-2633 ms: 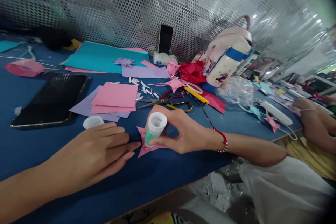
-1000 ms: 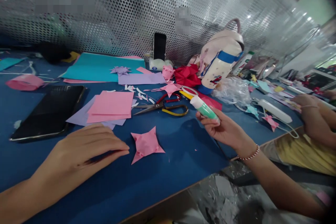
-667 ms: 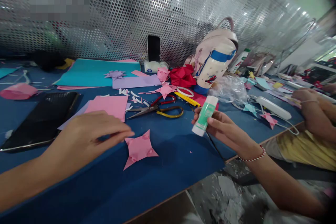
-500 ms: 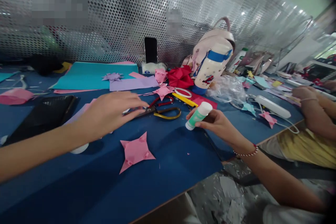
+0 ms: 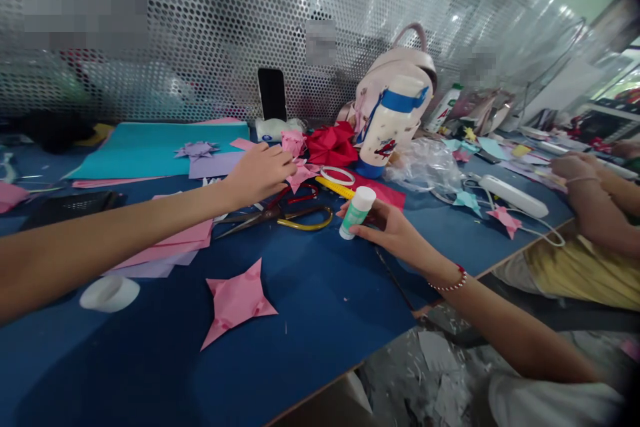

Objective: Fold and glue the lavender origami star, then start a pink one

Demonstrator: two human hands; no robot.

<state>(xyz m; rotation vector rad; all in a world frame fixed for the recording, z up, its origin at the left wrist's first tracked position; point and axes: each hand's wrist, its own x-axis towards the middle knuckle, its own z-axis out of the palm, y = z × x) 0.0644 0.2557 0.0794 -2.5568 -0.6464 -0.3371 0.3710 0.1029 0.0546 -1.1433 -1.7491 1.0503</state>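
Note:
My right hand is closed around a white-and-green glue stick, held tilted at the table with its white end up. My left hand stretches over the scissors, its bent fingertips at the left edge of a small pink paper star. Its thumb is hidden, and whether the fingers grip the star I cannot tell. A larger pink folded-paper star lies flat in front of me. Beside the left fingers are a pink paper rose and a red folded-paper piece.
Pink and lilac sheets and a white tape roll lie at left. Behind are blue sheets, a phone, a white bottle and a backpack. A power strip and another person's hands are at right.
My left hand has moved away from the scissor blades, forward and right to the small pink star. My right hand keeps hold of the glue stick. The view has turned slightly right.

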